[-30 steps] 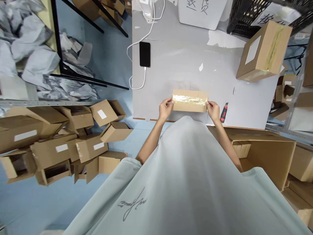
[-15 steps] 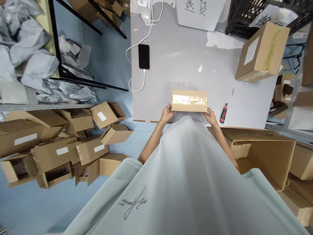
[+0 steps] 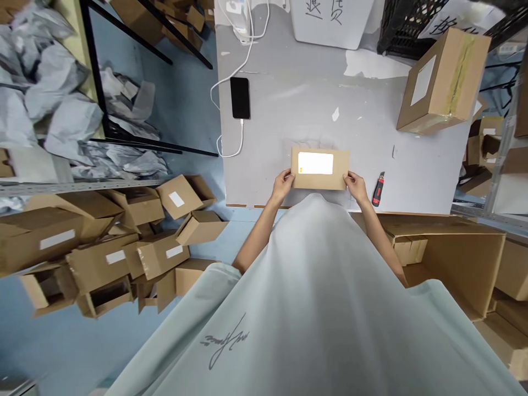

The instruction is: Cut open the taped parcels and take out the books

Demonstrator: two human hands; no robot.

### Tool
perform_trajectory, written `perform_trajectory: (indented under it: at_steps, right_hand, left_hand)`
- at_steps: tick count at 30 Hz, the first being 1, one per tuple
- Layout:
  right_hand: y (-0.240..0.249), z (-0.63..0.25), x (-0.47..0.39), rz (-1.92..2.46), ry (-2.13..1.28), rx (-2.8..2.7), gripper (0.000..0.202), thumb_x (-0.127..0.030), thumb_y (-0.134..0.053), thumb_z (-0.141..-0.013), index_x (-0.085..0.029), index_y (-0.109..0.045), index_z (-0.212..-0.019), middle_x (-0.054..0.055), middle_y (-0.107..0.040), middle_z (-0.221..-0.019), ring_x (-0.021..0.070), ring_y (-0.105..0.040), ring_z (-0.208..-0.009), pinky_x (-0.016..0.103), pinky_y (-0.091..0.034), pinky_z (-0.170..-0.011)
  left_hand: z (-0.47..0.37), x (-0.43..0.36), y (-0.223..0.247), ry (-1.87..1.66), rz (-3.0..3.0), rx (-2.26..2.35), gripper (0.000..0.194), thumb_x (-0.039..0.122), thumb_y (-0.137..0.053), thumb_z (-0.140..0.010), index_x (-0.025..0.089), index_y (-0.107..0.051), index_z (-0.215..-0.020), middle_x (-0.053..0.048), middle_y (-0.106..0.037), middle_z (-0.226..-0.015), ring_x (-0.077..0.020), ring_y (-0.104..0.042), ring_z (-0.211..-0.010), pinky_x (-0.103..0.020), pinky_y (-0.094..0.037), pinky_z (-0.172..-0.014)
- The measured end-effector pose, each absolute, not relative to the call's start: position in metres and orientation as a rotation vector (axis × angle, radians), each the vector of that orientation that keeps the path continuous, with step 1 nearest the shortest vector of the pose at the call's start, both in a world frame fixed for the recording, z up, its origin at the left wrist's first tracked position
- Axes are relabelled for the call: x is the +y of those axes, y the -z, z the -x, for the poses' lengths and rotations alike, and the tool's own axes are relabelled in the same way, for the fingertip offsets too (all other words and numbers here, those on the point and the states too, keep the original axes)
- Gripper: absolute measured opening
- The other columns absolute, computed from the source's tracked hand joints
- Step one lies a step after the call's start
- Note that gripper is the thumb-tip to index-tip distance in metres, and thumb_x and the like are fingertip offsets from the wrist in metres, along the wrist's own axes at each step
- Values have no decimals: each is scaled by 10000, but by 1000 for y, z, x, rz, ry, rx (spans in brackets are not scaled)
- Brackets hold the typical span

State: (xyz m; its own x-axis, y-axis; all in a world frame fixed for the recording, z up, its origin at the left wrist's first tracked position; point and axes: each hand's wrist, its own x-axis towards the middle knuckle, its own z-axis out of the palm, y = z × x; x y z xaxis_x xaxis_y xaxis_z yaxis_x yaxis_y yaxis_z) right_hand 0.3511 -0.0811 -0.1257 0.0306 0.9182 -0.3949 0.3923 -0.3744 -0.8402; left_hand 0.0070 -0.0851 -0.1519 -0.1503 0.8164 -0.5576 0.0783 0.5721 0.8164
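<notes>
Between my two hands is a small cardboard box (image 3: 320,182), held near the front edge of the grey table (image 3: 289,104). A white label (image 3: 315,163) shows on the side turned up toward me. My left hand (image 3: 284,183) grips the box's left end with thumb and fingers. At the right end, my right hand (image 3: 355,184) pinches the lower corner. A red and black utility knife (image 3: 378,190) lies on the table to the right of my right hand.
A black phone (image 3: 240,98) on a white cable lies at the table's left. A larger taped box (image 3: 445,82), a black crate (image 3: 402,27) and a grey bin (image 3: 330,25) stand toward the back. Opened cartons (image 3: 160,253) are piled at left; a big open carton (image 3: 457,269) stands at right.
The box has been turned in my hands: its taped side faced up before, and now the side with the white label does. Both hands still hold its ends.
</notes>
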Motion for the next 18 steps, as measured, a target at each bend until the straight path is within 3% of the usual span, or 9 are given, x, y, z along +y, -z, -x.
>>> perform_trajectory:
  at_steps: [5,8,11,15,18]
  right_hand:
    - [136,-364,-92,1885,-1407,-1082,907,-913,-698,-890,-181,-771,-1421,235,-745,-1566,378,-742,-1415,646,-625,-1186]
    - [136,-371,-104,1906,-1517,-1002,955,-944,-738,-838,-177,-774,-1406,228,-780,-1505,376,-759,-1386,650,-628,-1183]
    - [133,-368,-113,1847,-1609,-994,954,-963,-797,-780,-204,-806,-1359,192,-813,-1462,377,-762,-1375,650,-624,-1195]
    - [128,-357,-118,1768,-1630,-1024,977,-1016,-773,-759,-228,-836,-1333,160,-810,-1484,382,-745,-1398,640,-618,-1213]
    - [129,-355,-117,1741,-1674,-1017,951,-1030,-703,-814,-243,-835,-1332,135,-827,-1435,357,-744,-1398,631,-634,-1191]
  left_hand:
    - [-6,-94,162,-794,-696,1641,608,648,-796,-965,199,-769,-1374,-216,-731,-1588,-363,-676,-1527,-580,-529,-1323]
    - [-6,-101,161,-743,-672,1620,632,747,-728,-992,212,-779,-1325,-201,-775,-1508,-361,-706,-1481,-573,-600,-1239]
    - [-10,-108,156,-720,-677,1595,618,748,-734,-996,214,-783,-1303,-188,-806,-1450,-362,-742,-1414,-567,-631,-1190]
    - [-16,-110,141,-721,-710,1589,612,721,-775,-986,204,-781,-1314,-189,-801,-1467,-365,-734,-1426,-571,-585,-1252]
    - [-19,-110,116,-758,-847,1631,669,727,-770,-999,182,-776,-1387,-212,-764,-1527,-384,-711,-1453,-579,-554,-1280]
